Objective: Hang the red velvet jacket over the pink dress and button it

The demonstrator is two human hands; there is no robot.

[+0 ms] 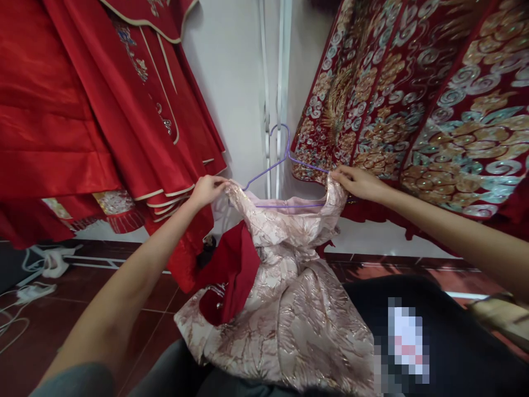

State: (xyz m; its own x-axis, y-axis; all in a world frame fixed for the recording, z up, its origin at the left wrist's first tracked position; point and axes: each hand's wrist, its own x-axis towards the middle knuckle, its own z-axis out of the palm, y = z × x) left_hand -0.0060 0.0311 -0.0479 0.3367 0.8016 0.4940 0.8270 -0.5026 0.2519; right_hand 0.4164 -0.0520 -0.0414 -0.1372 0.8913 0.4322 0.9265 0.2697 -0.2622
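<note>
A pink brocade dress (289,298) with a red lining hangs on a purple wire hanger (285,165) and drapes down over my lap. My left hand (209,189) pinches the dress's left shoulder at the hanger's end. My right hand (357,182) pinches the right shoulder together with the hanger's other end. Both hands are closed on the fabric and hold the dress up in front of a white wall.
Red satin robes (103,110) hang at the left. A dark red garment with gold and teal embroidery (433,94) hangs at the right. A white metal rack pole (281,82) stands behind the hanger. White cables (37,275) lie on the dark red tiled floor.
</note>
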